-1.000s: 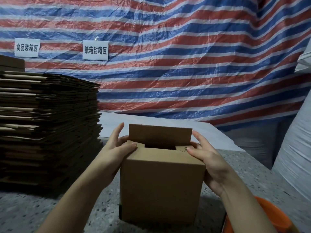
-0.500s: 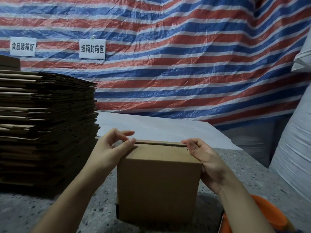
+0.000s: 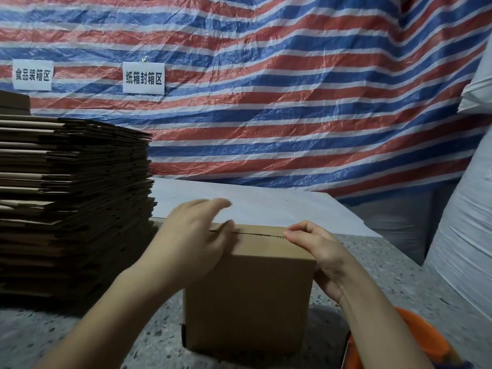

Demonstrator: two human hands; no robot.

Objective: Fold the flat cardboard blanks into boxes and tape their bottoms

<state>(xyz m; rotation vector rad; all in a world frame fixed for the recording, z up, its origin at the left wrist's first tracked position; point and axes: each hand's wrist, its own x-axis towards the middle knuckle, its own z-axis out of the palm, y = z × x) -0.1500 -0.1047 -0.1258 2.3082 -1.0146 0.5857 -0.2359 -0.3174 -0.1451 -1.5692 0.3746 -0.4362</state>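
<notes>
A brown cardboard box (image 3: 247, 296) stands on the speckled table (image 3: 386, 278) right in front of me. Its top flaps are folded down and meet at a narrow seam. My left hand (image 3: 191, 241) is blurred over the box's top left corner, with the thumb at the seam and the fingers spread and lifted. My right hand (image 3: 319, 251) holds the top right corner, fingers curled onto the flap and palm against the side wall. A tall stack of flat cardboard blanks (image 3: 72, 209) stands to the left. No tape is in view.
An orange round container (image 3: 418, 339) sits at the lower right, by my right forearm. A white sheet (image 3: 279, 209) lies on the table behind the box. White sacks (image 3: 466, 235) rise at the right edge. A striped tarp (image 3: 266, 102) with two paper signs closes the back.
The upright rear flap has been folded down, so the box top is now closed. My left hand has shifted over the top left corner with its fingers lifting. My right hand stays at the right corner.
</notes>
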